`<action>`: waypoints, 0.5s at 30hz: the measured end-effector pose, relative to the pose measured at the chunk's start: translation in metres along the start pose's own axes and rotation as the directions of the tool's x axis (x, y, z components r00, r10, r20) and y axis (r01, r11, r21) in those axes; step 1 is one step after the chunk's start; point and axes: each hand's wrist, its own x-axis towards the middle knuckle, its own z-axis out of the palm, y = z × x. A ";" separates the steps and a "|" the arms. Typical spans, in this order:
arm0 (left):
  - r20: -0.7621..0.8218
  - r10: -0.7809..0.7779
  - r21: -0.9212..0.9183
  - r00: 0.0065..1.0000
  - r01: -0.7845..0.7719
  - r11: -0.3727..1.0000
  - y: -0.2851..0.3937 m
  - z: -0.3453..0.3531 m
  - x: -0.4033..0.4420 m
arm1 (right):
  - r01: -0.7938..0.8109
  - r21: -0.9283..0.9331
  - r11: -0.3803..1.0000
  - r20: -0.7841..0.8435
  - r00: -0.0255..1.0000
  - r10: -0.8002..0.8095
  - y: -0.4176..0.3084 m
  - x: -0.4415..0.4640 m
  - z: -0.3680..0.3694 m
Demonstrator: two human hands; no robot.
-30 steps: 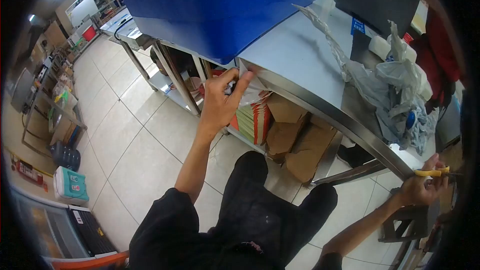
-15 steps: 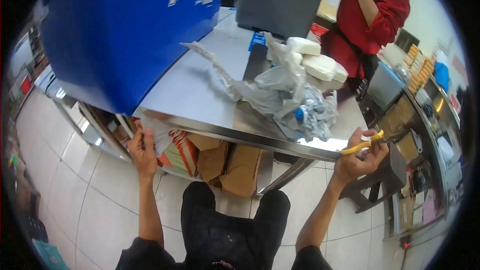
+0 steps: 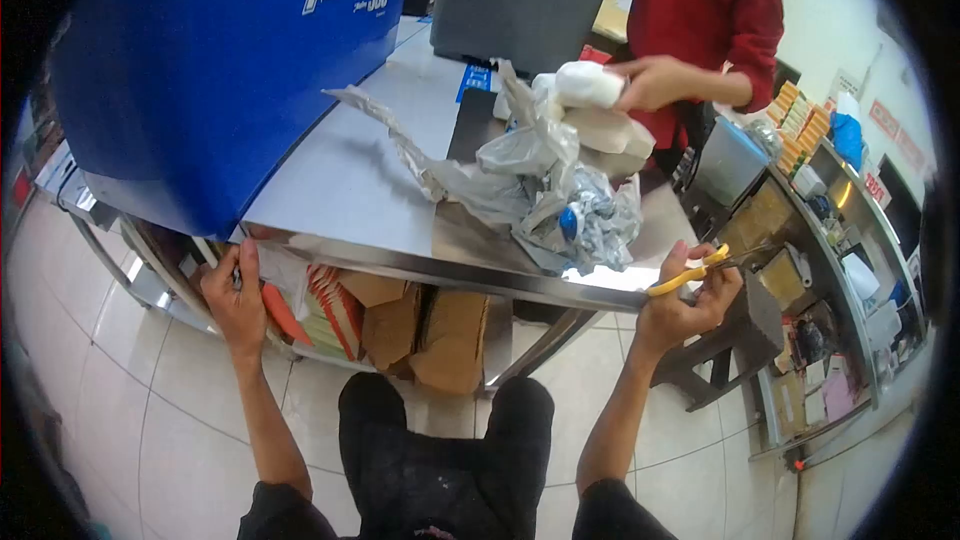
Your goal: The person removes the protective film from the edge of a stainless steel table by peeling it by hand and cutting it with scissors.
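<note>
My right hand (image 3: 685,310) is closed round yellow-handled scissors (image 3: 690,268) just beyond the table's right front corner, their dark blades pointing right. My left hand (image 3: 237,310), fingers curled, is below the bottom corner of the blue cooler (image 3: 230,90); what it grips is too small to make out. A long orange-red thing (image 3: 285,315) shows beside that hand. Crumpled grey-white plastic bags (image 3: 590,215) lie on the table (image 3: 370,170) between my hands. Behind the bags, white wrapped packs (image 3: 610,135) are piled up. Another person's hand (image 3: 660,82) touches the top pack (image 3: 588,85).
A grey cooler (image 3: 520,5) stands at the back of the table. Across from me is a person in a red shirt (image 3: 700,10). Cardboard boxes (image 3: 450,340) sit under the table. A dark stool (image 3: 735,330) and loaded shelves (image 3: 810,290) are on the right.
The other person's hand has come down onto the top white pack. My left hand has shifted slightly left and down, and the orange-red thing now shows beside it. My right hand still holds the scissors.
</note>
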 end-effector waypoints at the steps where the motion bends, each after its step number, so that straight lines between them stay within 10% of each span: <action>1: -0.017 0.004 -0.021 1.000 -0.004 1.000 -0.001 0.004 -0.006 | 0.002 -0.006 1.000 -0.006 1.000 -0.002 0.002 0.001 0.001; 9: -0.064 -0.220 -0.081 0.973 0.215 0.973 -0.029 0.019 -0.054 | 0.014 -0.051 0.999 0.020 1.000 -0.013 0.002 0.001 -0.002; 11: -0.151 -0.269 -0.471 0.951 0.171 0.866 -0.008 0.019 -0.037 | 0.004 -0.035 0.999 0.003 1.000 -0.004 0.005 0.000 -0.001; 12: -0.215 0.003 -0.318 0.977 -0.073 0.945 -0.011 0.017 -0.030 | 0.001 -0.055 0.999 -0.005 1.000 -0.002 0.004 0.000 -0.001; 15: -0.147 0.021 -0.431 0.989 -0.083 0.899 -0.001 0.021 -0.032 | -0.005 -0.090 0.996 0.002 1.000 0.005 0.001 0.000 0.000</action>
